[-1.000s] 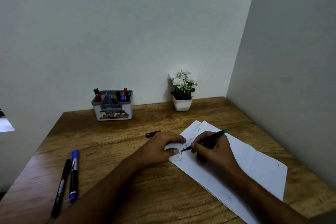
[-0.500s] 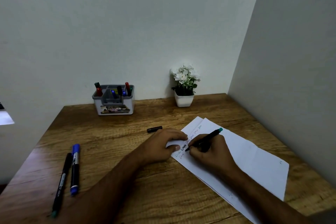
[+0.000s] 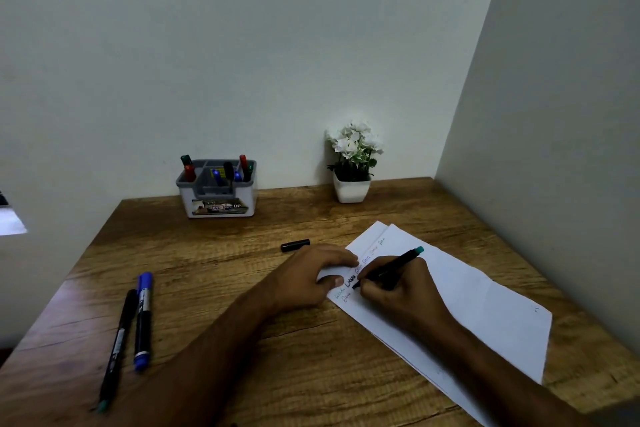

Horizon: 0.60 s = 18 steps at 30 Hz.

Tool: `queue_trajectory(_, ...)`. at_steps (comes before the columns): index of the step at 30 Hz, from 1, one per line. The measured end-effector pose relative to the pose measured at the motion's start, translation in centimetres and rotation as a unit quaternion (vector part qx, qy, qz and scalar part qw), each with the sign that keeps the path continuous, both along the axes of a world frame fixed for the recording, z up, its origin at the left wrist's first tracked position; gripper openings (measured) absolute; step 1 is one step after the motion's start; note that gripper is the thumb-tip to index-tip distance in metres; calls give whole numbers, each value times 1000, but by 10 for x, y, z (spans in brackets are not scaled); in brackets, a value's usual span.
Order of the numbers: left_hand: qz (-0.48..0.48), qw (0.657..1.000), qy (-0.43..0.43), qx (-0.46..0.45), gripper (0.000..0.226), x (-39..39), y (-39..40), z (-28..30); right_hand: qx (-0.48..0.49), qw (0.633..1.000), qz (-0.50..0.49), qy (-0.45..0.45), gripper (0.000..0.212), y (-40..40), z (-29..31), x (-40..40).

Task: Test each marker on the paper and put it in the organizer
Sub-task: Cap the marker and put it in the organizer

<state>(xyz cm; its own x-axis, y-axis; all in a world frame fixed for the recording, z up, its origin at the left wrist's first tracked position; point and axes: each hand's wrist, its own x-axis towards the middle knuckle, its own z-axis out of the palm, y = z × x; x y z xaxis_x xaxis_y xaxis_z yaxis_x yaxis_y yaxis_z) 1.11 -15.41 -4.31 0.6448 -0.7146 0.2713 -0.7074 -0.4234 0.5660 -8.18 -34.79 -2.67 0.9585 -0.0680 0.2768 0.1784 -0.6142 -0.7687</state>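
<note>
Upright in the organizer (image 3: 217, 199) — capped markers (image 3: 228, 171), several colours.

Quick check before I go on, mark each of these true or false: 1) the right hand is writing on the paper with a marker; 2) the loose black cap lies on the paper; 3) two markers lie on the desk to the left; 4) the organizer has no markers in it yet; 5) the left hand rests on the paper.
1) True: the right hand grips the marker, its tip on the paper.
2) False: the black cap lies on the wooden desk, beside the paper.
3) True: a blue-capped marker and a thin black marker lie side by side.
4) False: the organizer already holds several markers.
5) True: the left hand presses the paper's left end.
</note>
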Motion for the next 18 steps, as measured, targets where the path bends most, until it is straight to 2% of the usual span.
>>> queue_trajectory(18,-4,1000,4,-4,42,1,0,-1,1,1000,-15,-5,10,-2,-1,3)
